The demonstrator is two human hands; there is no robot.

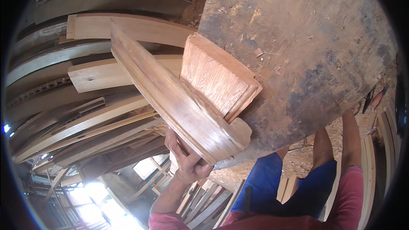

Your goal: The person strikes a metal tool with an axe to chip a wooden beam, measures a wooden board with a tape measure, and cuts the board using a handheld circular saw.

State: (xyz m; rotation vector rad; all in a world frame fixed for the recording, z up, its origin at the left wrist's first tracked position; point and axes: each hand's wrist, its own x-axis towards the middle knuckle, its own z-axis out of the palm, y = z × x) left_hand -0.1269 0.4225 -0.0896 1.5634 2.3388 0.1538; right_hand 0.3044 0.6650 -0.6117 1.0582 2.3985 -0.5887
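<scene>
My left hand [187,159] is closed around the lower edge of a long, shaped wooden bar [170,102], its fingers partly hidden behind the wood. The bar has a grooved side, a pointed far end and a rounded near end. Beside it, a reddish wood block [217,74] with a rough-sawn face rests on a worn, stained board [324,30]. Whether block and bar are joined I cannot tell. My right forearm [351,140] reaches up to the board's near right edge, where the hand itself is hidden.
Several planks [128,27] lie stacked on the left. Pliers with red handles [378,97] are beyond the board's right edge. Sawdust [251,172] covers the ground below, around my legs [321,149]. More lumber [206,204] lies near the bottom, with bright openings at lower left.
</scene>
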